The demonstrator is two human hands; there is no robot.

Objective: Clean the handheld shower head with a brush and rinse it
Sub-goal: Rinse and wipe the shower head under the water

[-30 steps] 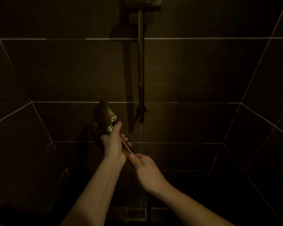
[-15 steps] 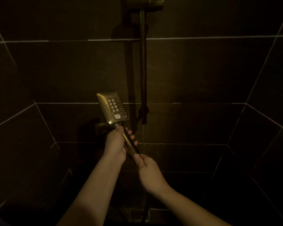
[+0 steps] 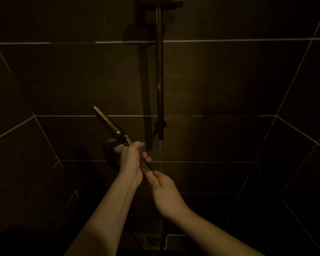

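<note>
A brass handheld shower head (image 3: 108,122) points up and to the left in front of the dark tiled wall, turned edge-on so its nozzle face is hidden. My left hand (image 3: 130,159) is wrapped around the upper part of its handle. My right hand (image 3: 162,183) pinches the lower end of the handle, where a small metal ring shows. No brush is in sight.
A vertical brass shower rail (image 3: 159,74) runs down the wall just right of the head, under a fitting (image 3: 162,1) at the top edge. A dark round wall fitting (image 3: 109,146) sits behind my left hand. A floor drain (image 3: 153,241) lies below.
The shower head has rotated about its handle: half a second ago its nozzle face looked at me, now only its thin edge shows. Both hands kept their grip.
</note>
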